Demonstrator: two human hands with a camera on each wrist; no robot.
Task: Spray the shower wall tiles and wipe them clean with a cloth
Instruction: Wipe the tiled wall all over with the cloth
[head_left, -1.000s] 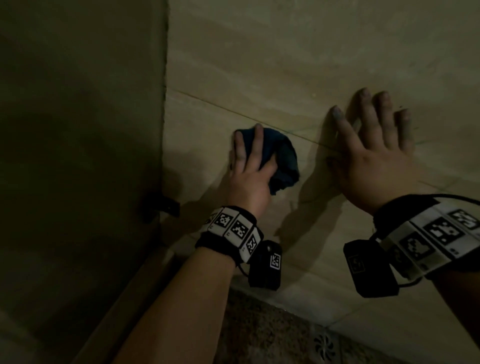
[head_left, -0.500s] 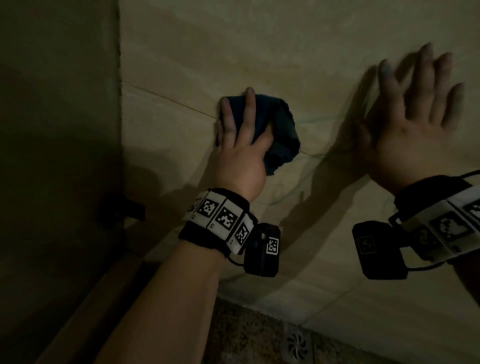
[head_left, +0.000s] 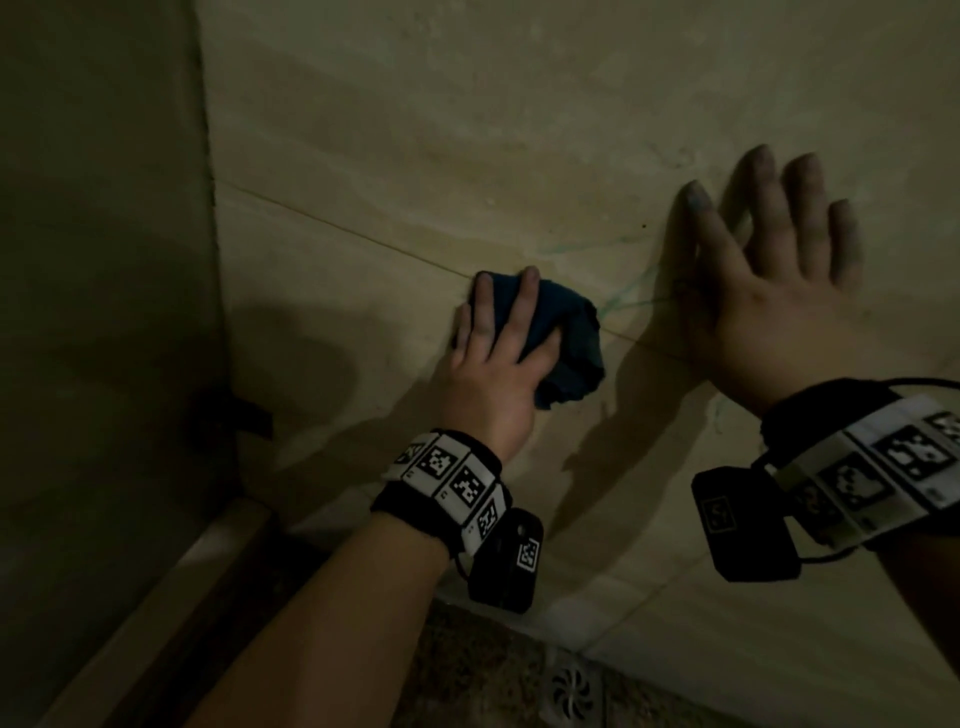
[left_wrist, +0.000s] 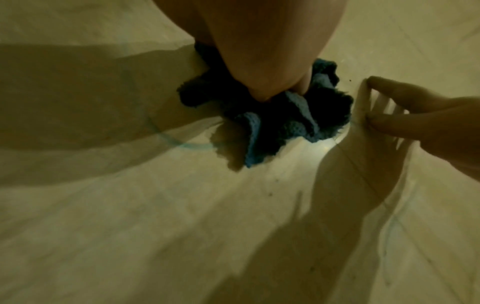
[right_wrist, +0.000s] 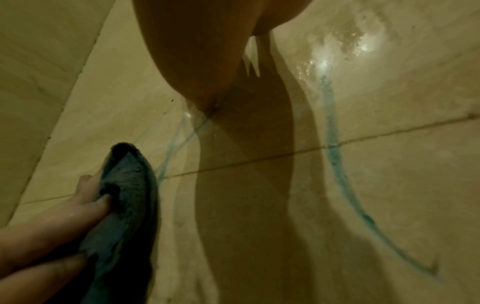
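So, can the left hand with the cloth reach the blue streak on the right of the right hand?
Probably not directly: the right hand lies flat on the wall between the cloth and that blue streak. The left hand must pass around it.

Beige wall tiles (head_left: 519, 130) showed a smooth, faintly veined stone-look face that turned glossy where wet, with beaded droplets (right_wrist: 345, 39) catching the light and thin blue-green liquid streaks (right_wrist: 335, 164) running down across a matt grout line (right_wrist: 389, 133). The dark blue cloth (head_left: 566, 343), bunched against the tile, was a soft, nubby woven fabric with fuzzy edges. Below, the floor (head_left: 467, 675) looked like speckled, rougher stone around a pale metal drain cover (head_left: 571, 691).
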